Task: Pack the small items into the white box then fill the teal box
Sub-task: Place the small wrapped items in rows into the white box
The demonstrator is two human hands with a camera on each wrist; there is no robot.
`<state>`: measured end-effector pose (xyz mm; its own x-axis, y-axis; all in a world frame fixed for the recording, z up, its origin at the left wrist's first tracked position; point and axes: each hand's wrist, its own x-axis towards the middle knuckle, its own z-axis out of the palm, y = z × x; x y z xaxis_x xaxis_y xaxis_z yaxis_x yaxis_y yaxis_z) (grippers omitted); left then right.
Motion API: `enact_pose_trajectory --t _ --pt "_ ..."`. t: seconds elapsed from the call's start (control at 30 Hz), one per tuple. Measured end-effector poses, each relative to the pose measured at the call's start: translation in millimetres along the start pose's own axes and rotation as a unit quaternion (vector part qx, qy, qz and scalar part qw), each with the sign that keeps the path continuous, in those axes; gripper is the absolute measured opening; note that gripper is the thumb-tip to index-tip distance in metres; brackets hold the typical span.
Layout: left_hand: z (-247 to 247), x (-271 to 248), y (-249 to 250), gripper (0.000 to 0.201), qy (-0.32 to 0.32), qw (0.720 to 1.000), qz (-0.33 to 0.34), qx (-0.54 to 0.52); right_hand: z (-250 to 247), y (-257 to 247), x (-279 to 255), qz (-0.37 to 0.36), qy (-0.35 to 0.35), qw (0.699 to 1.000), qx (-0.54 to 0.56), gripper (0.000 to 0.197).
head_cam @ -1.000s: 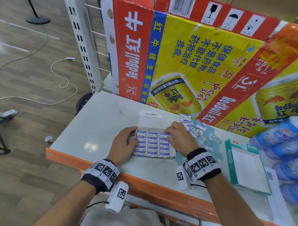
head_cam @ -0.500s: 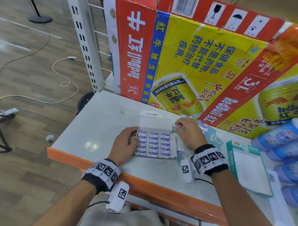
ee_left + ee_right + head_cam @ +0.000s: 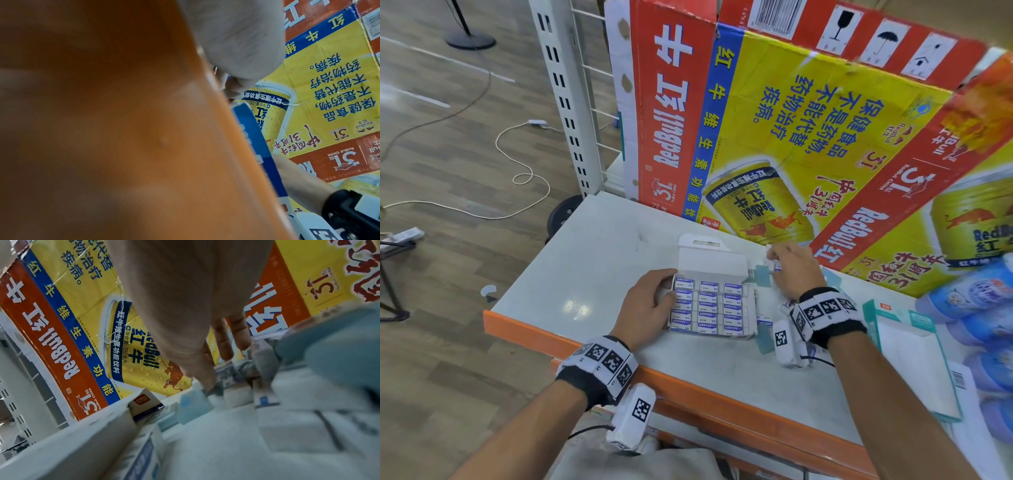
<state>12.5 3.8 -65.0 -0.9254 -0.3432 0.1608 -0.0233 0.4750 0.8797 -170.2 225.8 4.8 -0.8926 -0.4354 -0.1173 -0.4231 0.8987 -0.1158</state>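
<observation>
1. The right hand [image 3: 792, 270] reaches to the far right of the white box [image 3: 710, 310], fingers bent down into the loose erasers [image 3: 777, 265] lying there. In the right wrist view the fingertips [image 3: 209, 382] touch a small pale-blue piece among the pile; whether an eraser is actually pinched I cannot tell.
2. The left hand [image 3: 650, 305] sits on the white box's left side, thumb and fingers curled against its wall, steadying it. Its wrist view is mostly blocked by the palm.
3. The relation that matters: the open box lies left and slightly near of the right hand, so a picked eraser has to travel leftward. The right hand is the nearer one to the pile; the left is pinned at the box.
4. The packed erasers lie with their long axes running left to right, in three columns and about six rows, roughly eighteen showing on top.
5. Counts: one white box, lid flap [image 3: 710, 262] folded up at the far side; one teal box [image 3: 914, 356] open, well to the right, with no erasers visible in it; loose erasers mostly hidden by the hand, so uncountable.
6. By my judgement the white box looks nearly full.
</observation>
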Motion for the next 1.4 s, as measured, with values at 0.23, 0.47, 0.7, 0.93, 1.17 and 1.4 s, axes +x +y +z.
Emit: enact_pose_trajectory --t 0.23,0.47,0.7,0.93,1.17,1.4 --pt "0 0 -1 0.039 -0.004 1.0 -0.005 0.008 -3 8 -8 0.021 -0.05 0.998 0.018 0.041" --pt "0 0 1 0.041 0.0 1.0 -0.005 0.008 3 13 -19 0.016 -0.005 0.991 0.132 0.032" --pt "-1 -1 5 0.042 0.001 1.0 -0.007 0.006 -3 10 -30 -0.01 0.048 0.979 0.2 0.019" --pt "-2 -2 8 0.041 0.002 1.0 -0.015 0.005 -17 -34 -48 -0.057 0.012 0.967 0.246 0.019" --pt "-4 -1 12 0.045 -0.005 1.0 -0.016 0.008 0 -85 -59 -0.155 -0.041 0.971 0.178 0.021" --pt "-3 -1 12 0.045 -0.005 1.0 -0.019 0.003 14 -107 -59 -0.203 -0.054 0.968 0.139 0.021"
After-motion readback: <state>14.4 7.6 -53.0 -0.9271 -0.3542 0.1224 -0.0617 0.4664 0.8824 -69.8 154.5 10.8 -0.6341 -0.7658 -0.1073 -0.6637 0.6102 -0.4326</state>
